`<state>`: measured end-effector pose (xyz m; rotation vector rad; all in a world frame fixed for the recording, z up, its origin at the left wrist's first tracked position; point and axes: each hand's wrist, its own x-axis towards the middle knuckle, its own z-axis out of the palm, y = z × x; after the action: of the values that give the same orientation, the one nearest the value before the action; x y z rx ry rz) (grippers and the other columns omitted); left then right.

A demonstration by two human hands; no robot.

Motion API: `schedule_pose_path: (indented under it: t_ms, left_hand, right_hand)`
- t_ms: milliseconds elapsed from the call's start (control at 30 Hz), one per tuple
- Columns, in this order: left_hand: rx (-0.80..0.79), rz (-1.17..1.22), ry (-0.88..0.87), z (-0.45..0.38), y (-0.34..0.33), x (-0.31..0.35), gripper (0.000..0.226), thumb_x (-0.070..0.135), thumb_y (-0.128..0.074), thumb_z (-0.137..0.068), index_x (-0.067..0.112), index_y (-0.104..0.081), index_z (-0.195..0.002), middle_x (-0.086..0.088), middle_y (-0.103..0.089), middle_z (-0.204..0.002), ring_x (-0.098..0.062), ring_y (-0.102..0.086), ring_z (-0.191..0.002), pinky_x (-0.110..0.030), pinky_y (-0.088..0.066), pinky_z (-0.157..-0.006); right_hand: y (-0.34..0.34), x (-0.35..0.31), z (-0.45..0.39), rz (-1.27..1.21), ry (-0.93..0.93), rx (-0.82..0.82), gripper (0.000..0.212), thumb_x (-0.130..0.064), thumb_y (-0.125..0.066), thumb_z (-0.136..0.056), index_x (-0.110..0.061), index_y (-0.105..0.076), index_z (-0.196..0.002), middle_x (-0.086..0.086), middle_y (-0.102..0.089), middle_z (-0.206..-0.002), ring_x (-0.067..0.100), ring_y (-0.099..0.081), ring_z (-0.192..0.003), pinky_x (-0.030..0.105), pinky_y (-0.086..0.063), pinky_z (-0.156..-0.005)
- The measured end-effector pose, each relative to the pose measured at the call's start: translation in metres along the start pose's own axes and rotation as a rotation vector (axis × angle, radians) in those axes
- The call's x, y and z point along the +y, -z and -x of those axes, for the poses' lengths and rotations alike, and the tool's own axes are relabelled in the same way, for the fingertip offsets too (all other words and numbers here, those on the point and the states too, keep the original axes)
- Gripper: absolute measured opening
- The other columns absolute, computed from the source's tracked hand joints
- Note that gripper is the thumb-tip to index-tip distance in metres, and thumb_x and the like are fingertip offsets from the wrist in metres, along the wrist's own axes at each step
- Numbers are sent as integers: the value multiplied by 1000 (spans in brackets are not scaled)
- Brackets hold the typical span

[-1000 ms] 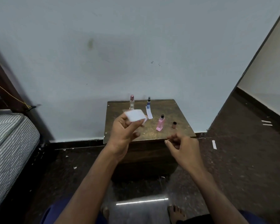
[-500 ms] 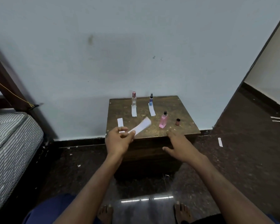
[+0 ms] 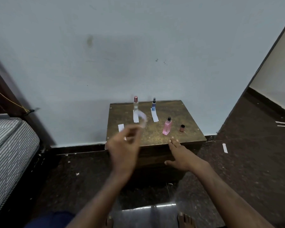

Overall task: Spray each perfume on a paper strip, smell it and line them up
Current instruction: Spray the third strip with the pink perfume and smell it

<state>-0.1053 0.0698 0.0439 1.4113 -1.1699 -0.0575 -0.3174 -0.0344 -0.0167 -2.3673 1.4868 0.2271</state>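
One white paper strip [image 3: 142, 120], blurred, is pinched in the grip of the left hand [image 3: 123, 145], while the pink square bottle [image 3: 167, 126] stands on the brown wooden tabletop [image 3: 184, 112] just beyond the relaxed right hand [image 3: 179, 156], the nearer one.

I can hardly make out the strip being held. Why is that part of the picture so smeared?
Head view: motion blur smears the left hand and its paper strip; the right hand, pink bottle and wooden table stay sharp.
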Motion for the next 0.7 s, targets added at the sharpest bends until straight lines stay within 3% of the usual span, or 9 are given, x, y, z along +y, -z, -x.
schedule_pose_path:
  t_ms: [67, 100, 267, 333, 433, 500, 600, 633, 700]
  left_hand:
    - [-220, 25, -243, 26, -9, 18, 15, 17, -82, -92, 17, -81, -107, 9, -80, -99, 2, -74, -88, -15, -60, -77]
    - [-208, 15, -252, 19, -8, 14, 14, 21, -82, -93, 20, -81, -107, 11, -79, -99, 1, -74, -88, -18, -60, -76]
    - [348, -160, 433, -50, 34, -40, 10, 51, -74, -86, 45, -77, -94, 21, -75, -85, -15, -74, -93, -35, -57, -87]
    - [204, -86, 299, -28, 20, -20, 13, 51, -79, -85, 47, -78, -98, 21, -75, -85, -11, -71, -86, -40, -59, -80]
    - [-233, 41, -100, 23, -3, 34, 33, 42, -89, -82, 46, -77, -113, 25, -69, -89, -3, -69, -84, -24, -57, -67]
    - [-89, -73, -88, 1, 1, 23, 36, 47, -88, -81, 46, -74, -114, 24, -70, -88, 1, -67, -87, -21, -51, -67]
    - [299, -78, 486, -44, 28, -16, 37, 54, -85, -79, 50, -60, -107, 19, -73, -88, -12, -71, -95, -27, -45, -74]
    - [345, -42, 538, -43, 31, -21, 36, 55, -83, -79, 52, -58, -104, 18, -74, -96, -16, -72, -98, -30, -46, -77]
    - [140, 36, 243, -19, 18, -1, 26, 47, -86, -80, 46, -64, -94, 18, -72, -111, -11, -71, -94, -35, -53, -75]
  right_hand:
    - [-1, -4, 0, -3, -7, 15, 102, -46, -66, -99, -7, 0, -166, 12, 12, -174, 28, 3, -161, 44, -18, -130]
    - [-1, -7, -1, -7, -9, 23, 101, -46, -66, -99, -7, -1, -166, 13, 12, -174, 28, 3, -161, 44, -18, -130]
    - [-3, -9, 0, 6, -2, 30, 100, -45, -64, -100, -5, 1, -165, 14, 11, -173, 29, 7, -161, 44, -18, -130]
    - [-3, -8, 0, 6, -8, 31, 99, -45, -63, -101, -5, 1, -165, 15, 11, -173, 30, 6, -161, 43, -18, -129]
    - [-2, -9, -3, -25, -6, 28, 99, -46, -63, -100, -5, -1, -166, 15, 9, -173, 31, 5, -161, 43, -16, -129]
    - [-5, -10, -5, -40, 10, 38, 99, -46, -64, -100, -7, -1, -166, 12, 9, -173, 32, 4, -161, 44, -17, -129]
    - [-5, -12, -1, -4, -8, 47, 98, -46, -61, -102, -2, 1, -165, 17, 13, -172, 32, 8, -161, 42, -15, -128]
    - [-5, -12, 1, -5, -18, 51, 98, -45, -61, -102, -2, 1, -164, 17, 12, -172, 32, 9, -160, 42, -15, -128]
    - [-6, -11, 0, -6, -18, 49, 98, -45, -62, -102, -3, 0, -165, 18, 10, -173, 32, 8, -161, 43, -16, -128]
